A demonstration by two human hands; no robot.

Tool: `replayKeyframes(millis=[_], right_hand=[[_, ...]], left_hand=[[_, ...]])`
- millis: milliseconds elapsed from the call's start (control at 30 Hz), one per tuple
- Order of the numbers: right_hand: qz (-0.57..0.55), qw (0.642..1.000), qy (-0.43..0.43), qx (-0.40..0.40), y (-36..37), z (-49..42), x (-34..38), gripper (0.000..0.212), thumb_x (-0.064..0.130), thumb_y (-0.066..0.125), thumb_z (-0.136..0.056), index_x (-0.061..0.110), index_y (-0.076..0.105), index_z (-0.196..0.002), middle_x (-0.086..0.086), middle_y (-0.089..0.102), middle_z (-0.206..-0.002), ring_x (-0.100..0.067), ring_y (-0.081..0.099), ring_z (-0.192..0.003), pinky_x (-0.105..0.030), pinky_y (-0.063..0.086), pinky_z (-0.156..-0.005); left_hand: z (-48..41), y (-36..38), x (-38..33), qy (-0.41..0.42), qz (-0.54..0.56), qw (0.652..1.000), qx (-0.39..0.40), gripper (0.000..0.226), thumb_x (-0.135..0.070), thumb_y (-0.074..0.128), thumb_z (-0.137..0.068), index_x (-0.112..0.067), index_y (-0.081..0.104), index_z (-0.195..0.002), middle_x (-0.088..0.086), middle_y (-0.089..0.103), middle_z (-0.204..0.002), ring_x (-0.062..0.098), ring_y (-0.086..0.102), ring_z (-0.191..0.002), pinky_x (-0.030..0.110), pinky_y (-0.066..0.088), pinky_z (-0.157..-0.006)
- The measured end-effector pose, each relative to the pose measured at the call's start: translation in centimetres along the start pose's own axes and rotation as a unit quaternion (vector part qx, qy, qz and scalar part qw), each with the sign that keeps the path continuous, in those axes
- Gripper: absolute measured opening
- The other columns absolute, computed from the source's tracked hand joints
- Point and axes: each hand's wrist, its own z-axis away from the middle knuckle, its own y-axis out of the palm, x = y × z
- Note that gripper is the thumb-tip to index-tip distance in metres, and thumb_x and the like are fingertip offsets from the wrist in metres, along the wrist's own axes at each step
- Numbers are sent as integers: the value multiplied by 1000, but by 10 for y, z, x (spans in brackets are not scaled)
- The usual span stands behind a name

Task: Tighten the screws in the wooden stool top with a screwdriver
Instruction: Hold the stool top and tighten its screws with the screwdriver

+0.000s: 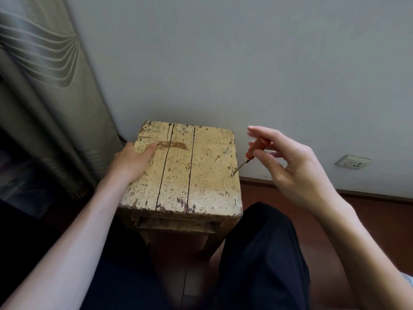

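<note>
— What are the fingers (268, 133) of the right hand (297, 168) doing?

— They pinch the orange handle of the screwdriver (257, 149) lightly between thumb and fingertips. The forefinger is stretched straight out past it.

— And the tool's line?

— It slants. The handle is up and out beyond the right edge of the stool top (178, 175). The thin shaft runs down and inward, and the tip sits on a screw (233, 174) just inside that edge, about midway along it. So the long axis leans away from upright, toward the hand.

— Does that matter?

— I'd say the next turn depends on it. The shaft wants to be nearer square to the boards, or the tip may ride out of the head. Whether it's seated is too small to tell.

— The hand's pose?

— It's raised off the stool top's right side, and the forearm comes in from the near right.

— The other hand?

— The left hand (129, 159) holds the stool top's left edge, thumb flat on the boards and the other fingers over the side, out of sight. It's well apart from the screw, so the right is nearer.

— More screws?

— A far screw (226, 150) stands proud toward the stool top's back right. What looks like a near screw (226, 193) sits by its front right corner.
</note>
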Motion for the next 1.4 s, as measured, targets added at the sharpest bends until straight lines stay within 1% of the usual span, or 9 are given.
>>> replayKeyframes(millis=[267,400,667,733,867,967,1100,1267,1400], right_hand=[[-30,998,19,-54,7,-3,-2,29,6,69,-100,26,70,-121,7,77,-100,-15,76,-96,-32,58,-93],[0,995,26,-98,14,-5,6,24,9,75,-96,22,73,-117,7,77,-94,-12,75,-89,-22,57,-87],[48,968,116,-215,30,-2,20,26,35,81,-92,19,63,-99,9,76,-83,-2,74,-75,-11,55,-71],[62,970,103,-210,29,-1,20,24,34,79,-94,18,64,-104,7,75,-85,-5,74,-77,-10,53,-72],[99,982,67,-148,20,2,17,35,35,70,-101,18,66,-131,0,75,-93,-15,73,-85,-35,60,-80],[83,991,65,-82,12,2,14,43,31,62,-105,20,59,-146,7,73,-105,-10,70,-106,-36,57,-96],[7,999,39,-31,0,-2,9,33,14,62,-105,17,66,-137,4,74,-118,2,54,-136,-33,52,-108],[-82,995,58,-29,2,-6,5,27,9,64,-104,25,68,-126,3,76,-101,-19,75,-105,-34,56,-101],[-76,995,44,-56,5,-6,1,29,9,67,-102,29,71,-123,6,77,-101,-18,77,-98,-32,56,-98]], left_hand=[[-2,2,2,-6,2,1000,-1,103,-90,39,-83,-15,40,-153,14,47,-155,38,45,-140,55,43,-110],[-3,2,2,-6,0,1000,-4,102,-90,40,-83,-15,41,-152,13,48,-153,38,47,-138,53,44,-108],[1,0,-1,-4,5,1000,-1,101,-88,40,-85,-14,39,-154,13,46,-156,38,44,-141,54,42,-111],[3,-1,-2,-3,3,1000,-2,101,-87,40,-86,-14,36,-156,13,41,-160,38,39,-145,53,39,-112],[5,-1,-3,2,6,1000,-3,102,-86,40,-87,-14,33,-158,14,37,-162,38,37,-147,54,37,-113],[5,-1,-2,2,4,1000,-1,103,-86,40,-87,-13,31,-159,15,37,-162,39,38,-146,54,38,-113],[5,-2,-2,2,10,1000,-3,100,-86,41,-87,-13,37,-156,14,44,-157,39,46,-140,53,43,-109],[7,-2,-2,10,10,1000,-3,102,-87,40,-86,-12,39,-154,13,47,-155,37,46,-140,55,43,-110],[6,-2,-2,9,10,1000,-1,100,-85,42,-87,-11,40,-153,13,47,-155,37,46,-140,55,43,-110]])
